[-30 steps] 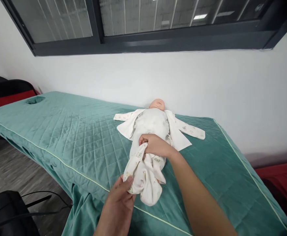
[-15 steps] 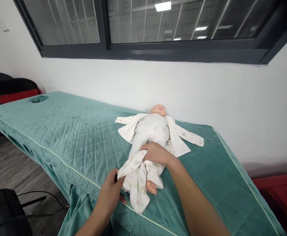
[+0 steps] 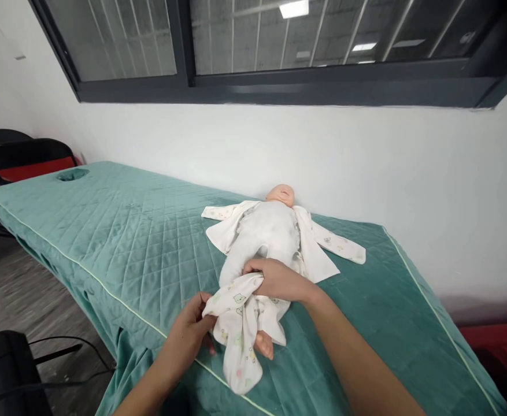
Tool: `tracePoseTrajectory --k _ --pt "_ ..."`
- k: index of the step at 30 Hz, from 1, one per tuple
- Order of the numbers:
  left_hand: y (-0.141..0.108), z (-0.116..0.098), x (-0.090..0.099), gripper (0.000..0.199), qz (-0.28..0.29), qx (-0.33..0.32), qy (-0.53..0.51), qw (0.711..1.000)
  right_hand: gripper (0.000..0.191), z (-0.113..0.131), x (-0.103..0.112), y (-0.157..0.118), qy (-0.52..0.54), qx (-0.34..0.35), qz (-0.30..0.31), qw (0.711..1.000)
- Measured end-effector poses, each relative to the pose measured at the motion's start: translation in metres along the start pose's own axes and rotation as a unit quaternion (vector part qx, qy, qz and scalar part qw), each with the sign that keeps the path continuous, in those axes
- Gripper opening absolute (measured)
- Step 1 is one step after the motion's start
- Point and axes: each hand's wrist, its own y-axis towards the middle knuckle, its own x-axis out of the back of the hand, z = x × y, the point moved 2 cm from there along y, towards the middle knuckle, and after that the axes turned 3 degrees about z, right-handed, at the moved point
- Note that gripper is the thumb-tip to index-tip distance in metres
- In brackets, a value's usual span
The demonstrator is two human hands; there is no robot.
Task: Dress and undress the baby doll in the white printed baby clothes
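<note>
A baby doll (image 3: 267,222) with a pale cloth body lies on its back, head toward the wall. Under it spreads an open white baby shirt (image 3: 316,242), sleeves out to both sides. Printed baby pants (image 3: 241,341) are bunched around the doll's lower legs, and one bare foot (image 3: 263,345) shows. My left hand (image 3: 191,326) pinches the pants' edge at the left. Over the doll's legs, my right hand (image 3: 274,280) grips the pants' upper edge; its fingertips are partly hidden. The doll's other foot is covered by the fabric.
The doll rests on a bed with a green quilted cover (image 3: 140,248), which has a face hole (image 3: 73,174) at its far left. Behind is a white wall with a dark-framed window (image 3: 279,86). Black-and-red chairs (image 3: 30,162) stand at left; a black object (image 3: 8,375) with cables is lower left.
Both hands have shifted slightly left with the pants, and the cloth hangs a little lower and to the left. The doll's leg on the left is bent outward more. The camera view has moved slightly.
</note>
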Motion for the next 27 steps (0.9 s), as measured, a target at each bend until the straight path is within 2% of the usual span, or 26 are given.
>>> tracePoseTrajectory --k 5,8,12,15,20,23,27 --pt "0.016 -0.001 0.002 0.009 -0.091 -0.079 0.091 0.989 0.013 -0.002 -0.001 -0.001 -0.004 -0.005 -0.011 1.000" --pt "0.026 -0.007 0.003 0.010 -0.121 -0.123 0.145 0.974 0.011 -0.004 -0.002 -0.002 -0.003 -0.009 -0.020 1.000" --pt "0.037 -0.013 0.008 0.014 -0.141 -0.148 0.141 0.969 0.012 -0.006 -0.002 -0.002 0.021 -0.005 -0.021 1.000" --pt "0.040 -0.013 0.012 0.020 -0.141 -0.150 0.085 0.975 0.014 -0.007 0.000 -0.002 0.040 0.009 -0.007 0.999" --pt "0.045 -0.009 0.014 0.029 -0.098 -0.145 0.023 0.984 0.021 -0.007 0.000 -0.003 0.055 0.016 0.000 0.998" --pt "0.054 -0.010 0.015 0.028 -0.112 -0.167 0.049 0.978 0.020 -0.007 -0.001 -0.002 0.050 0.012 -0.020 0.998" --pt "0.075 -0.019 0.017 0.022 -0.122 -0.232 0.140 0.955 0.019 -0.005 -0.002 -0.002 0.066 0.021 -0.033 0.997"
